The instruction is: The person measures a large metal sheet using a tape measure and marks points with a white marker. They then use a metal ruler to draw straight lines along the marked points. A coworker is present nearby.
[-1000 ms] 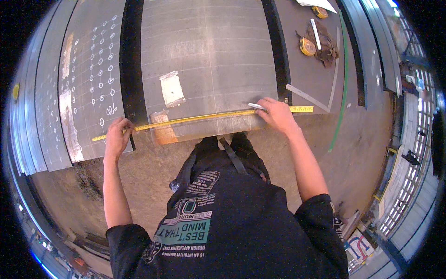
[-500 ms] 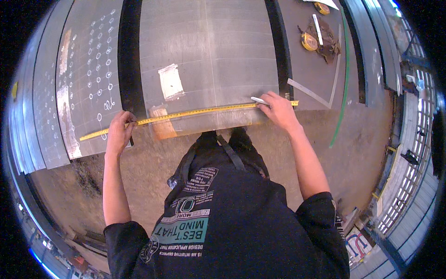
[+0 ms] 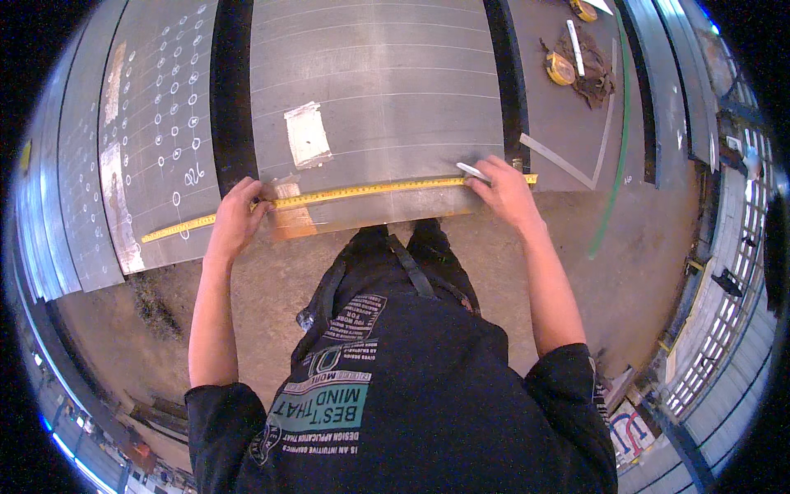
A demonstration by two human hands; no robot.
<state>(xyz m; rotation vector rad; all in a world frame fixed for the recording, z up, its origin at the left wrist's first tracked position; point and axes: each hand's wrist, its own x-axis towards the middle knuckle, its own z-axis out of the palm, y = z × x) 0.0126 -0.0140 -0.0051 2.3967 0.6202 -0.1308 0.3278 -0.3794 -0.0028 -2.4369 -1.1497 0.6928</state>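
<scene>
A yellow measuring tape strip [image 3: 370, 190] stretches across the near end of a grey steel plate [image 3: 378, 99], and its left end reaches over the neighbouring plate. My left hand [image 3: 239, 216] pinches the strip near this plate's left edge, with thumb and fingers closed. Close to the strip's right end, my right hand [image 3: 504, 191] has its fingers closed around a white marker [image 3: 472, 172]. That hand also touches the strip; how firmly it grips it is hidden. Faint white lines cross the plate, and a pale paper label [image 3: 308, 135] is stuck on it.
On the left plate [image 3: 140, 107] are rows of chalked circles. The right plate carries a tape measure [image 3: 560, 69], another tape measure [image 3: 583, 10], a white pen [image 3: 574, 48] on a brown rag [image 3: 594, 80], and a metal square [image 3: 568, 165]. Dark gaps [image 3: 233, 99] separate the plates.
My left hand has slid right along the tape strip, leaving more of it free on the left. My right hand stays near the right end with the marker. The view has shifted slightly.
</scene>
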